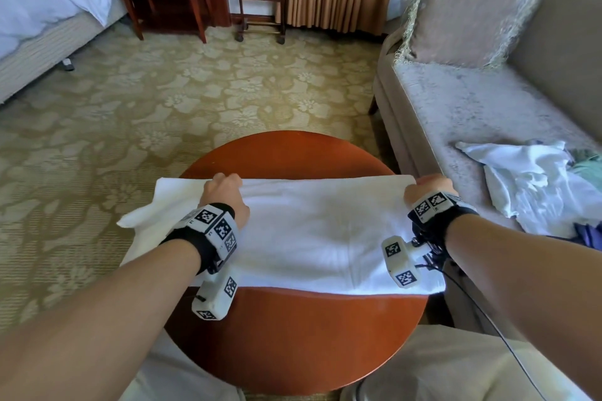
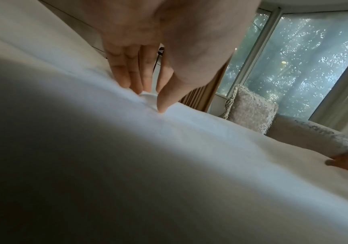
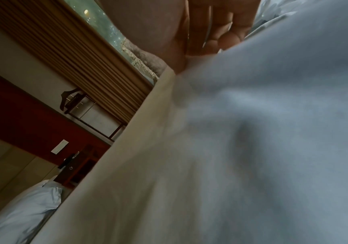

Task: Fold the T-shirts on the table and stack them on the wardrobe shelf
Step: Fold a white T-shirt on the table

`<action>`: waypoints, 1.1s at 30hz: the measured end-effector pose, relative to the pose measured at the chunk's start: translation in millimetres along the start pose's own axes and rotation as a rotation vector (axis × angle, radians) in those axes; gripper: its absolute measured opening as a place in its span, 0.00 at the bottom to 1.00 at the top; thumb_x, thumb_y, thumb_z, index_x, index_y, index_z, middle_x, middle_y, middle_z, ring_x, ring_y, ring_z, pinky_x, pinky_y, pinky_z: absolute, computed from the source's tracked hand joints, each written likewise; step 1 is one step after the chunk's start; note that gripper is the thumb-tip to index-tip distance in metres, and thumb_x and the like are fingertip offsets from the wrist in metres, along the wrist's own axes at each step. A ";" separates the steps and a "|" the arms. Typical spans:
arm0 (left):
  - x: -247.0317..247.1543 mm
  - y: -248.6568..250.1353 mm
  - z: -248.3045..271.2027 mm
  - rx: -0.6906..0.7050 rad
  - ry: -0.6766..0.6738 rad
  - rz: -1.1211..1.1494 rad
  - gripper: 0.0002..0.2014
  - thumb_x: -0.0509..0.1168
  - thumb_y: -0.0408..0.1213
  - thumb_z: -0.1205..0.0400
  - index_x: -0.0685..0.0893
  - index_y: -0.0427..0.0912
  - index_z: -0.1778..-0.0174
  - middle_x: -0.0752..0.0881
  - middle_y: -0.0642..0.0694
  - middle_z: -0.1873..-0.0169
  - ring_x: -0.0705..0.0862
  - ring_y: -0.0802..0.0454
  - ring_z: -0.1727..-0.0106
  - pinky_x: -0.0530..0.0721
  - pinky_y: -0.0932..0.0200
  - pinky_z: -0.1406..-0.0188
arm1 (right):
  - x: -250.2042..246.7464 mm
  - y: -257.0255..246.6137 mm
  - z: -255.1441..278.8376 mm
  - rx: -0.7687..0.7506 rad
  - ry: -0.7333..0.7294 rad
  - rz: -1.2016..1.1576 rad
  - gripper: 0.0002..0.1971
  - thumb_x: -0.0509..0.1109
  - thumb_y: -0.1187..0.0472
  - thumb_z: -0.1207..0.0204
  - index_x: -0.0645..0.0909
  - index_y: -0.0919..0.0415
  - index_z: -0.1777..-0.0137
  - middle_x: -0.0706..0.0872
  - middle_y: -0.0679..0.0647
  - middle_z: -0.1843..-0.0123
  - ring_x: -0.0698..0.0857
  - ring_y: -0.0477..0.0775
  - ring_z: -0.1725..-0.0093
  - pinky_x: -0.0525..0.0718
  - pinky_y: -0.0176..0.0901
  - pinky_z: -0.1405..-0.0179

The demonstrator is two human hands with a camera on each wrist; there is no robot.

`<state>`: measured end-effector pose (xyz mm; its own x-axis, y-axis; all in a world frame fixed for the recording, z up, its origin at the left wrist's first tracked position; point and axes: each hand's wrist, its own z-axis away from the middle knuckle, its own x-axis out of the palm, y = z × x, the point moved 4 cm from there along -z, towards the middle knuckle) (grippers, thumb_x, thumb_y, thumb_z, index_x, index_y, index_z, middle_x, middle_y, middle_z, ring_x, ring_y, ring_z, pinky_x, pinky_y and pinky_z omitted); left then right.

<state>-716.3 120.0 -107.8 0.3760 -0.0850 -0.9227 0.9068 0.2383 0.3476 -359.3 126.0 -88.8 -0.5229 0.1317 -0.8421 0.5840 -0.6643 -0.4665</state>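
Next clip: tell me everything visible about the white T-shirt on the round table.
The white T-shirt lies flat as a wide folded band across the round wooden table, soft plain fabric, few creases. Its left end, with a sleeve flap, overhangs the table edge; its right end reaches the edge by the sofa. The left hand pinches its far edge between thumb and fingers, and the right hand grips the far right corner.

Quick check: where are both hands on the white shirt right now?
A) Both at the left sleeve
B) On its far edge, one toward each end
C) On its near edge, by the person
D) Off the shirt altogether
B: the left hand and right hand both sit on the far edge of the shirt, one toward each end.
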 end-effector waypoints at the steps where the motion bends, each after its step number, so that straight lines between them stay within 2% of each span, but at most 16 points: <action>1: -1.2 -1.0 -1.5 -0.005 0.004 0.005 0.21 0.63 0.27 0.20 0.75 0.41 0.29 0.71 0.41 0.32 0.70 0.41 0.27 0.77 0.48 0.33 | -0.8 -1.3 -1.0 0.003 0.016 -0.014 0.12 0.65 0.64 0.23 0.84 0.62 0.43 0.86 0.58 0.53 0.83 0.58 0.59 0.81 0.45 0.55; 3: -5.8 -4.2 -2.3 -0.018 -0.010 0.027 0.22 0.66 0.28 0.20 0.76 0.42 0.29 0.71 0.42 0.31 0.70 0.41 0.27 0.76 0.49 0.33 | 0.8 -4.2 4.0 0.020 0.059 -0.040 0.20 0.67 0.63 0.24 0.75 0.64 0.32 0.81 0.62 0.36 0.81 0.63 0.40 0.80 0.52 0.39; 5: -14.3 -9.9 -1.3 -0.040 -0.038 0.036 0.21 0.69 0.30 0.21 0.79 0.43 0.31 0.73 0.41 0.31 0.73 0.41 0.29 0.78 0.47 0.33 | 2.8 -10.8 16.6 0.014 0.139 -0.010 0.27 0.69 0.62 0.25 0.67 0.65 0.28 0.72 0.64 0.27 0.71 0.66 0.27 0.69 0.57 0.28; 7: -25.2 -18.4 1.8 -0.080 -0.074 0.080 0.22 0.74 0.34 0.23 0.80 0.43 0.33 0.74 0.41 0.29 0.75 0.40 0.30 0.80 0.47 0.35 | 8.3 -21.0 31.6 -0.037 0.148 0.071 0.27 0.67 0.59 0.26 0.65 0.64 0.28 0.69 0.63 0.27 0.67 0.64 0.26 0.66 0.58 0.27; 9: -37.1 -28.9 8.5 -0.112 -0.106 0.144 0.24 0.78 0.37 0.25 0.82 0.42 0.34 0.74 0.42 0.27 0.75 0.41 0.28 0.79 0.47 0.32 | 16.2 -32.9 47.7 -0.088 0.109 0.155 0.29 0.68 0.55 0.28 0.67 0.61 0.29 0.69 0.62 0.30 0.67 0.63 0.28 0.68 0.60 0.28; 12: -52.9 -43.6 19.5 -0.134 -0.137 0.166 0.21 0.78 0.37 0.26 0.85 0.37 0.38 0.78 0.41 0.30 0.76 0.41 0.29 0.78 0.44 0.31 | 31.3 -50.6 71.4 -0.165 -0.030 0.304 0.33 0.68 0.45 0.32 0.70 0.54 0.26 0.69 0.60 0.30 0.68 0.63 0.29 0.71 0.62 0.31; 15: -63.5 -67.5 33.9 -0.200 -0.175 0.064 0.16 0.80 0.39 0.28 0.90 0.37 0.48 0.85 0.43 0.41 0.83 0.42 0.39 0.84 0.45 0.39 | 53.0 -66.7 103.9 -0.302 -0.212 0.377 0.32 0.72 0.42 0.34 0.75 0.54 0.31 0.73 0.60 0.29 0.72 0.64 0.30 0.75 0.58 0.35; 16: -63.7 -75.9 39.5 -0.227 -0.201 0.018 0.18 0.82 0.42 0.31 0.90 0.37 0.50 0.86 0.43 0.44 0.85 0.43 0.43 0.86 0.47 0.43 | 61.9 -69.0 116.4 -0.350 -0.281 0.375 0.34 0.74 0.41 0.35 0.75 0.54 0.30 0.74 0.59 0.29 0.74 0.64 0.31 0.77 0.57 0.36; 18: -61.2 -89.3 52.4 -0.268 -0.247 -0.049 0.26 0.83 0.47 0.35 0.89 0.37 0.46 0.86 0.43 0.46 0.85 0.44 0.48 0.87 0.50 0.53 | 79.6 -65.1 141.3 -0.417 -0.365 0.440 0.42 0.74 0.33 0.36 0.68 0.51 0.24 0.69 0.58 0.26 0.70 0.63 0.28 0.76 0.58 0.33; 20: -52.3 -99.3 62.3 -0.264 -0.302 -0.154 0.32 0.81 0.54 0.36 0.87 0.38 0.41 0.85 0.42 0.42 0.83 0.43 0.45 0.84 0.52 0.53 | 94.8 -52.8 160.8 -0.493 -0.391 0.581 0.53 0.69 0.25 0.38 0.55 0.50 0.17 0.58 0.58 0.19 0.59 0.64 0.20 0.65 0.62 0.25; 22: -46.6 -102.4 73.0 -0.236 -0.326 -0.173 0.33 0.79 0.57 0.35 0.86 0.39 0.40 0.84 0.44 0.39 0.82 0.44 0.43 0.81 0.53 0.50 | 102.8 -37.4 170.0 -0.566 -0.386 0.717 0.58 0.64 0.22 0.35 0.43 0.53 0.14 0.43 0.58 0.15 0.43 0.64 0.16 0.50 0.63 0.19; 24: -43.6 -105.6 77.7 -0.238 -0.318 -0.119 0.33 0.80 0.55 0.34 0.85 0.40 0.38 0.82 0.44 0.36 0.81 0.45 0.39 0.81 0.53 0.43 | 99.0 -27.8 170.7 -0.609 -0.388 0.777 0.57 0.60 0.22 0.33 0.37 0.53 0.15 0.34 0.58 0.14 0.34 0.62 0.16 0.40 0.63 0.18; 26: -46.6 -110.6 78.0 -0.276 -0.262 -0.054 0.34 0.83 0.51 0.36 0.83 0.39 0.36 0.80 0.43 0.34 0.80 0.44 0.35 0.82 0.50 0.37 | 92.2 -22.2 164.3 -0.622 -0.401 0.839 0.57 0.60 0.22 0.32 0.36 0.53 0.15 0.33 0.58 0.14 0.33 0.61 0.16 0.36 0.64 0.18; 29: -53.6 -115.8 74.6 -0.293 -0.192 0.016 0.36 0.84 0.45 0.36 0.80 0.40 0.34 0.74 0.41 0.29 0.77 0.41 0.32 0.82 0.45 0.36 | 80.3 -17.5 152.3 -0.567 -0.437 0.765 0.60 0.71 0.26 0.38 0.43 0.51 0.14 0.41 0.53 0.14 0.42 0.59 0.15 0.50 0.63 0.17; 31: -52.3 -118.1 73.0 -0.248 -0.213 -0.025 0.34 0.83 0.41 0.34 0.77 0.42 0.33 0.72 0.42 0.29 0.75 0.41 0.31 0.81 0.46 0.37 | 73.7 -19.5 146.7 -0.525 -0.424 0.714 0.59 0.77 0.30 0.42 0.51 0.49 0.15 0.49 0.52 0.15 0.51 0.60 0.16 0.60 0.61 0.20; 33: -46.9 -119.1 74.6 -0.197 -0.281 -0.043 0.32 0.82 0.39 0.33 0.77 0.47 0.36 0.69 0.43 0.30 0.75 0.40 0.33 0.82 0.49 0.46 | 71.0 -28.3 146.4 -0.494 -0.381 0.697 0.54 0.79 0.34 0.42 0.58 0.47 0.18 0.54 0.54 0.17 0.57 0.62 0.18 0.65 0.62 0.24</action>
<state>-827.8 23.4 -93.5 0.4008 -0.3555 -0.8444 0.8792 0.4084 0.2454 -503.9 46.4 -95.8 -0.0729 -0.4867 -0.8705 0.9943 -0.1036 -0.0254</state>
